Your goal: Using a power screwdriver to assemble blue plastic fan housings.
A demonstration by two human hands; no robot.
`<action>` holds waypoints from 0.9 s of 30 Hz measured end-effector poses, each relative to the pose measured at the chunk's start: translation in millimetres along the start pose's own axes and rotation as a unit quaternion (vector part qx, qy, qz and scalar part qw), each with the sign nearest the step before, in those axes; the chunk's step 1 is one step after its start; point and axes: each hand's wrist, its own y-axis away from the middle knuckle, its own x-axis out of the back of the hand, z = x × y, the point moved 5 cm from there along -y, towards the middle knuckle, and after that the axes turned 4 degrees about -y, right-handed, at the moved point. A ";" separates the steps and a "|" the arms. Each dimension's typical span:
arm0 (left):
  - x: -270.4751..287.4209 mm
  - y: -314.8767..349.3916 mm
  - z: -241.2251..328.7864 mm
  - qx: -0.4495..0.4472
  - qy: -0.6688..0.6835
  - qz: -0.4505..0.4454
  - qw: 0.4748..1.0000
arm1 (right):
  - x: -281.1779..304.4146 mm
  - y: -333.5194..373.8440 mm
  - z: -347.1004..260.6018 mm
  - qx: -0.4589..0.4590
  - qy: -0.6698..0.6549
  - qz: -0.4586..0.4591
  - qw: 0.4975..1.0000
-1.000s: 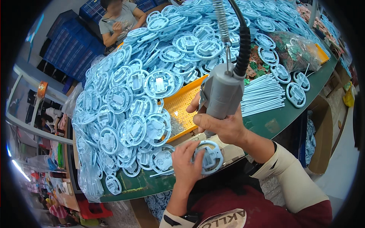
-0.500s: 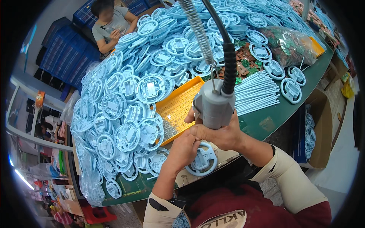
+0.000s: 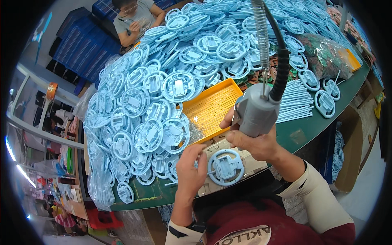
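Observation:
My right hand (image 3: 261, 143) is wrapped around a grey electric screwdriver (image 3: 257, 112), which hangs from a coiled spring and a black cable. Its tip is hidden. Below it, a light-blue plastic ring-shaped part (image 3: 227, 166) with a raised middle block lies on the work spot at the table's near edge. A thin light-blue rod (image 3: 170, 183) shows left of my left wrist and seems to run under the hand toward that part. My left hand (image 3: 191, 165) hovers just left of the part, thumb and fingers loosely bent and apart, nothing visible in them.
A yellow tray (image 3: 236, 90) with small metal screws (image 3: 196, 134) sits beyond my hands. Heaps of ring parts (image 3: 134, 102) cover the left and far table. Rods (image 3: 294, 102) lie stacked at right, near a plastic bag (image 3: 324, 55). Another person (image 3: 136, 22) sits across.
My hands were together over the ring part; now they are apart. The screwdriver has lifted off and the part shows whole. The whole view has shifted a little.

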 end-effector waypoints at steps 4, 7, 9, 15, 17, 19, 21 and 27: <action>4.0 45.4 -15.3 -0.008 -0.046 0.029 0.998 | -5.3 -4.0 5.0 0.004 0.020 -0.011 1.000; 6.4 61.9 -8.8 0.013 -0.058 0.017 0.998 | -8.4 -6.0 5.7 -0.008 0.038 -0.010 0.999; 4.7 64.3 -1.3 -0.011 -0.102 -0.003 0.995 | -10.0 -6.6 6.5 -0.004 0.040 -0.001 0.999; 2.9 61.7 -13.8 -0.046 -0.178 -0.042 0.982 | -9.9 -0.3 1.2 -0.053 0.061 0.021 0.997; 1.9 63.2 -19.2 -0.056 -0.176 -0.045 0.982 | -11.2 2.5 0.6 -0.063 0.048 0.028 0.996; 2.3 62.6 -20.4 -0.064 -0.177 -0.047 0.981 | -13.6 2.9 -0.1 -0.066 0.054 0.029 0.996; 3.5 60.5 -19.2 -0.078 -0.170 -0.044 0.981 | -14.7 3.3 -0.9 -0.069 0.059 0.030 0.995; 5.4 56.3 -15.7 -0.066 -0.162 -0.052 0.983 | -14.6 6.3 -1.0 -0.068 0.054 0.028 0.996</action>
